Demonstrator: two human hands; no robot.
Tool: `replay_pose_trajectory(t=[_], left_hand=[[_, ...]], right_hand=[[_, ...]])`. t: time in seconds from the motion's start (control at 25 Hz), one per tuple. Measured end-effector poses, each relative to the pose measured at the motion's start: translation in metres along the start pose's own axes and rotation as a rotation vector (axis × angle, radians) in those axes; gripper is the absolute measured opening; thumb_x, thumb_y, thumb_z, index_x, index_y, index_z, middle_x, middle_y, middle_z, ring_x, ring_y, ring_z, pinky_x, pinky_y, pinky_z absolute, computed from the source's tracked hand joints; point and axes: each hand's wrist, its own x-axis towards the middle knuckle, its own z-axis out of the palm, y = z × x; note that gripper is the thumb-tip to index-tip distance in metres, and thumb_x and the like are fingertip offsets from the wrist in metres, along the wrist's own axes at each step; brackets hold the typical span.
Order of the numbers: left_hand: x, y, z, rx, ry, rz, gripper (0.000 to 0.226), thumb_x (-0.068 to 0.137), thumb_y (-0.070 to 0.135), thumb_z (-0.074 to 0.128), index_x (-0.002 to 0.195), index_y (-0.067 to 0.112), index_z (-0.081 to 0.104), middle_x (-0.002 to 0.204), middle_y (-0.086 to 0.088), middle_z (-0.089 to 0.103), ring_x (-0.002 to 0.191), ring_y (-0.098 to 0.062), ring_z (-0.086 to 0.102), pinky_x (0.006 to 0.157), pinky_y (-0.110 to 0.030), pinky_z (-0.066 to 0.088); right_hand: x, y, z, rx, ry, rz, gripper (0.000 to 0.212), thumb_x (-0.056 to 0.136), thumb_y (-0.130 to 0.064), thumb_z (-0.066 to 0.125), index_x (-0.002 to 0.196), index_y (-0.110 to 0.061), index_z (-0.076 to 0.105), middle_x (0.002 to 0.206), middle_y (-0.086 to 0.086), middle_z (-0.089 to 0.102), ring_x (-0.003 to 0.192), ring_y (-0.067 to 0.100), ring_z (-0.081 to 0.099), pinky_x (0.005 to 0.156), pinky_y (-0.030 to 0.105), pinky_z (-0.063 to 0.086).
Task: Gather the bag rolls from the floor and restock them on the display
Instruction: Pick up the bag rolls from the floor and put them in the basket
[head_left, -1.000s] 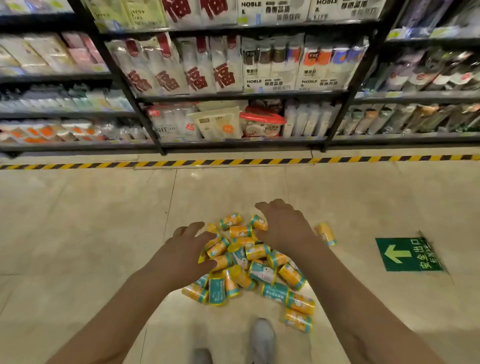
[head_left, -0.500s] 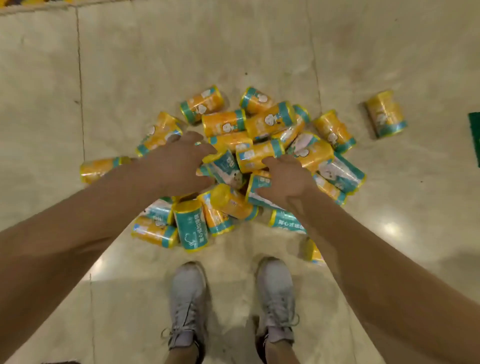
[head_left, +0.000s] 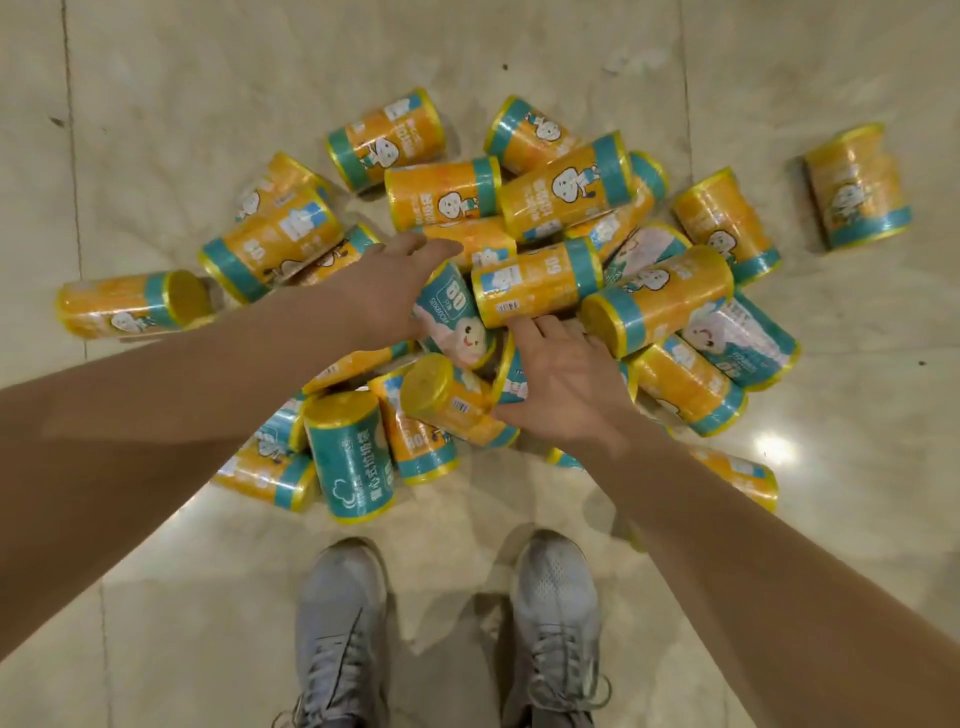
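Orange-and-teal bag rolls (head_left: 535, 280) lie heaped on the pale tiled floor (head_left: 208, 78), just ahead of your grey shoes (head_left: 556, 613). Your left hand (head_left: 389, 291) reaches over the pile with fingers stretched out, touching a teal roll (head_left: 452, 312). Your right hand (head_left: 566, 389) lies spread on the rolls, gripping nothing. A stray roll (head_left: 857, 187) sits apart at the right.

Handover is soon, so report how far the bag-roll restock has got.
Done: nothing that shows; the display is out of view and the bag rolls lie heaped on the floor. In hand: the left hand and right hand rest with open fingers on the pile's middle, no roll lifted yet. Left: gathering the whole heap, including the stray roll off to the right, then restocking.
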Motion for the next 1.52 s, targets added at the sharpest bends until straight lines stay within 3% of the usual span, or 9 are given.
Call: replay_pose_trajectory(t=[0.16,0.32,0.44,0.76,0.92,1.12,1.24,1.36,1.52], left_hand=[[-0.014,0.001,-0.003,-0.121,0.078,-0.009,0.085,0.073,0.020,0.089,0.141,0.032,0.038,0.139,-0.009,0.035,0.119,-0.033,0.050,0.098,-0.048,0.049],[-0.061,0.016,-0.021,-0.172,0.228,-0.025,0.082,0.064,0.021,0.091,0.131,0.033,0.046,0.129,-0.009,0.033,0.122,-0.035,0.039,0.100,-0.050,0.044],[-0.117,0.031,-0.074,-0.216,0.367,-0.081,0.079,0.059,0.018,0.088,0.127,0.037,0.053,0.128,-0.007,0.034,0.121,-0.032,0.035,0.096,-0.043,0.041],[-0.334,0.089,-0.342,-0.144,0.545,-0.036,0.081,0.063,0.052,0.081,0.136,0.055,0.046,0.121,0.010,0.045,0.118,-0.024,0.037,0.102,-0.039,0.038],[-0.473,0.135,-0.493,-0.087,0.679,0.044,0.086,0.059,0.074,0.061,0.142,0.056,0.044,0.120,0.007,0.049,0.117,-0.024,0.043,0.104,-0.037,0.034],[-0.634,0.196,-0.623,-0.120,0.819,0.146,0.082,0.069,0.067,0.075,0.144,0.055,0.043,0.122,0.010,0.040,0.122,-0.017,0.043,0.102,-0.032,0.039],[-0.682,0.215,-0.651,-0.182,0.926,0.210,0.080,0.073,0.057,0.080,0.144,0.049,0.044,0.130,0.010,0.045,0.123,-0.012,0.046,0.097,-0.026,0.040],[-0.714,0.224,-0.660,-0.287,0.995,0.230,0.075,0.073,0.059,0.079,0.139,0.048,0.045,0.130,0.019,0.045,0.122,-0.011,0.045,0.094,-0.035,0.051],[-0.741,0.225,-0.661,-0.285,1.010,0.231,0.082,0.067,0.071,0.074,0.140,0.049,0.046,0.134,0.018,0.044,0.122,-0.011,0.045,0.093,-0.037,0.052]], right_hand=[[-0.011,0.004,-0.020,0.066,0.052,-0.026,0.082,0.071,-0.054,0.080,0.138,-0.020,0.045,0.126,0.003,0.054,0.116,0.028,0.055,0.088,0.038,0.045],[-0.033,-0.002,-0.073,0.182,0.096,0.059,0.093,0.074,-0.054,0.081,0.147,-0.016,0.040,0.139,0.007,0.046,0.119,0.024,0.056,0.091,0.031,0.047],[-0.059,-0.020,-0.134,0.349,0.251,0.024,0.090,0.067,-0.054,0.082,0.142,-0.015,0.050,0.134,0.007,0.048,0.114,0.024,0.057,0.097,0.035,0.049],[-0.182,-0.117,-0.425,0.350,0.492,-0.134,0.080,0.068,-0.048,0.083,0.136,-0.027,0.049,0.130,-0.008,0.043,0.110,0.016,0.058,0.086,0.037,0.052],[-0.279,-0.179,-0.594,0.282,0.601,-0.235,0.084,0.068,-0.053,0.080,0.141,-0.028,0.047,0.131,-0.008,0.045,0.120,0.013,0.051,0.095,0.038,0.049],[-0.407,-0.245,-0.759,0.227,0.703,-0.327,0.091,0.072,-0.058,0.080,0.149,-0.027,0.041,0.139,-0.006,0.045,0.128,0.012,0.045,0.105,0.032,0.043],[-0.455,-0.267,-0.797,0.207,0.769,-0.346,0.094,0.072,-0.062,0.079,0.150,-0.029,0.039,0.143,-0.007,0.045,0.131,0.014,0.043,0.104,0.031,0.040],[-0.486,-0.280,-0.804,0.296,0.802,-0.380,0.090,0.070,-0.061,0.082,0.146,-0.034,0.044,0.138,-0.012,0.048,0.124,0.011,0.046,0.103,0.032,0.044],[-0.501,-0.291,-0.800,0.364,0.773,-0.431,0.085,0.069,-0.067,0.079,0.143,-0.041,0.046,0.135,-0.018,0.047,0.121,0.008,0.047,0.101,0.039,0.050]])
